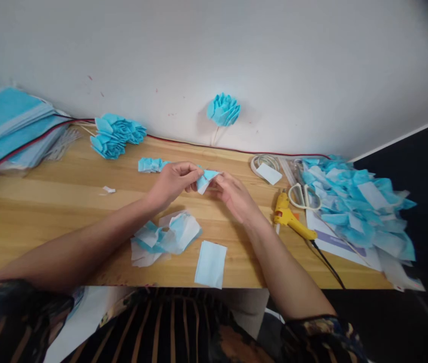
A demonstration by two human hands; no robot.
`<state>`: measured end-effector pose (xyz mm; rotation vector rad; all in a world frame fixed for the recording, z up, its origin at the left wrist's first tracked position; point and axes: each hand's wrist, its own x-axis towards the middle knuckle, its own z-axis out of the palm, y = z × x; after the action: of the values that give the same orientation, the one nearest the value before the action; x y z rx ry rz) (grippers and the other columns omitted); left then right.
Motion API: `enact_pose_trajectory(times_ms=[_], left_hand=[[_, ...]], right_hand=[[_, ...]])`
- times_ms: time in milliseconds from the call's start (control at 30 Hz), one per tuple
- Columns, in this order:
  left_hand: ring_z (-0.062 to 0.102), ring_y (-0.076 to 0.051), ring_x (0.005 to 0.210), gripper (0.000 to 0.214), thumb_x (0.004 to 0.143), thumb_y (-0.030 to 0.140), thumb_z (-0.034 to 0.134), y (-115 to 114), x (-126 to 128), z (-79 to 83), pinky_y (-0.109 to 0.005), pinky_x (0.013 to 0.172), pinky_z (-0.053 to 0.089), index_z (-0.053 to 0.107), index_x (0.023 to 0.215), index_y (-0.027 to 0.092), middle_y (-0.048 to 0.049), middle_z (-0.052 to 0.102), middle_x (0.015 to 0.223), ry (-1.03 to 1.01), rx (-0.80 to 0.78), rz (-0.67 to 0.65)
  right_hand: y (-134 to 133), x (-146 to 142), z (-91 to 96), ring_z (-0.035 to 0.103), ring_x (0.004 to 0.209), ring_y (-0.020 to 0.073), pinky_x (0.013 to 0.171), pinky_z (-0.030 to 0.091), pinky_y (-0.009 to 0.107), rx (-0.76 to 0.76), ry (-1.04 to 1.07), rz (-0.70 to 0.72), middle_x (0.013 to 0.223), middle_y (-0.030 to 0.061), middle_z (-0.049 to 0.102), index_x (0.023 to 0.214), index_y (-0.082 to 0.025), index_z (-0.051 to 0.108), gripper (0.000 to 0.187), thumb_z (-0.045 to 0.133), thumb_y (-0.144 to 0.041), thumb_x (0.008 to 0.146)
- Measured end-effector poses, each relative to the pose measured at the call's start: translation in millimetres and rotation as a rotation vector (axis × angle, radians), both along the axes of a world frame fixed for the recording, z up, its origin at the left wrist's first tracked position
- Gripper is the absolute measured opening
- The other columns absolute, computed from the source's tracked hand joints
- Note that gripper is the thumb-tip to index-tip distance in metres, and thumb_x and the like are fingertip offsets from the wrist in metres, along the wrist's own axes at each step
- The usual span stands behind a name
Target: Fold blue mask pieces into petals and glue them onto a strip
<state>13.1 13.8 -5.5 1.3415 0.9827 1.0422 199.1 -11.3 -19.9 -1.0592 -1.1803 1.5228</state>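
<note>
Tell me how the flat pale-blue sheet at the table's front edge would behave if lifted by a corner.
Probably floppy: the pale-blue sheet looks as thin as the crumpled pieces beside it, which fold and curl freely. Likely very light, so a push might slide it off the table edge it lies at.

Your frame: even, soft light, moderately bright. The blue piece [205, 180] between your left hand [172, 182] and right hand [232, 194] reads sharp. Faint shadows lie on the table [47, 201]. Edges bow; the upper right corner darkens and blurs.
</note>
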Motion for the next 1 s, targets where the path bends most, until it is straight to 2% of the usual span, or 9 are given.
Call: enact_pose_trajectory(times_ms=[200, 300, 367, 433, 533, 600, 700, 867, 1000], left_hand=[[0.051, -0.008, 0.052, 0.023, 0.077, 0.036, 0.072, -3, 2, -0.4, -0.021, 0.053, 0.043, 0.067, 0.067, 0.015, 0.0020, 0.062, 0.057, 0.014, 0.095, 0.026], [0.052, -0.008, 0.052, 0.023, 0.080, 0.035, 0.069, -3, 2, -2.2, -0.021, 0.052, 0.043, 0.067, 0.069, 0.015, 0.0016, 0.063, 0.057, 0.030, 0.116, 0.048], [0.053, -0.009, 0.051, 0.023, 0.081, 0.036, 0.068, -2, 1, -4.3, -0.021, 0.051, 0.043, 0.068, 0.071, 0.015, 0.0011, 0.063, 0.056, 0.038, 0.116, 0.075], [0.054, -0.009, 0.051, 0.024, 0.082, 0.036, 0.068, 0, 0, -6.4, -0.021, 0.051, 0.043, 0.067, 0.071, 0.015, 0.0009, 0.063, 0.055, 0.034, 0.122, 0.099], [0.055, -0.009, 0.051, 0.025, 0.083, 0.036, 0.067, 1, 0, -7.8, -0.021, 0.051, 0.044, 0.066, 0.069, 0.015, 0.0004, 0.063, 0.055, 0.019, 0.143, 0.113], [0.055, -0.009, 0.051, 0.026, 0.083, 0.036, 0.068, 0, 0, -7.5, -0.021, 0.051, 0.044, 0.066, 0.069, 0.015, 0.0002, 0.064, 0.056, 0.014, 0.153, 0.115], [0.055, -0.009, 0.051, 0.025, 0.083, 0.036, 0.068, -3, 1, -6.2, -0.021, 0.051, 0.045, 0.066, 0.069, 0.015, 0.0004, 0.063, 0.056, 0.011, 0.147, 0.115], [0.056, -0.010, 0.052, 0.022, 0.082, 0.035, 0.069, -6, 4, -5.0, -0.021, 0.052, 0.046, 0.068, 0.072, 0.015, 0.0006, 0.064, 0.056, 0.014, 0.111, 0.097], [0.059, -0.011, 0.054, 0.022, 0.082, 0.035, 0.069, -6, 5, -5.3, -0.021, 0.052, 0.047, 0.069, 0.075, 0.015, -0.0005, 0.067, 0.058, 0.003, 0.093, 0.074]], right_hand=[[-5, -11, 1.7, 0.063, 0.088, 0.0158, 0.077, 0.053, 0.029, -0.024, -0.064, 0.027, 0.091, 0.0007, 0.067, 0.092, -0.022, 0.063, 0.037, 0.076, -0.052, 0.076], [-4, -11, 0.6, 0.061, 0.084, 0.0160, 0.072, 0.051, 0.029, 0.021, -0.128, -0.121, 0.088, -0.0006, 0.065, 0.094, -0.023, 0.059, 0.037, 0.075, -0.050, 0.076], [-3, -10, 0.3, 0.060, 0.083, 0.0159, 0.069, 0.050, 0.028, 0.107, -0.167, -0.261, 0.086, -0.0013, 0.063, 0.097, -0.024, 0.058, 0.031, 0.070, -0.048, 0.080], [-4, -8, 1.2, 0.057, 0.079, 0.0150, 0.068, 0.048, 0.028, 0.221, -0.236, -0.336, 0.081, -0.0019, 0.061, 0.090, -0.023, 0.060, 0.023, 0.065, -0.045, 0.085], [-7, -9, 3.8, 0.053, 0.072, 0.0134, 0.066, 0.044, 0.028, 0.327, -0.374, -0.295, 0.075, -0.0020, 0.058, 0.078, -0.022, 0.060, 0.025, 0.061, -0.044, 0.088], [-9, -13, 5.0, 0.053, 0.072, 0.0133, 0.066, 0.042, 0.028, 0.330, -0.420, -0.252, 0.077, -0.0018, 0.059, 0.081, -0.022, 0.062, 0.022, 0.062, -0.043, 0.086], [-11, -20, 4.6, 0.055, 0.073, 0.0141, 0.064, 0.042, 0.027, 0.307, -0.413, -0.233, 0.078, -0.0024, 0.060, 0.090, -0.023, 0.060, 0.021, 0.067, -0.040, 0.081], [-11, -24, 0.8, 0.051, 0.066, 0.0123, 0.062, 0.040, 0.027, 0.327, -0.428, -0.253, 0.074, -0.0027, 0.059, 0.075, -0.022, 0.056, 0.018, 0.065, -0.036, 0.081], [-10, -21, 0.4, 0.048, 0.061, 0.0111, 0.061, 0.039, 0.028, 0.315, -0.416, -0.272, 0.071, -0.0033, 0.060, 0.073, -0.021, 0.058, 0.017, 0.063, -0.034, 0.083]])
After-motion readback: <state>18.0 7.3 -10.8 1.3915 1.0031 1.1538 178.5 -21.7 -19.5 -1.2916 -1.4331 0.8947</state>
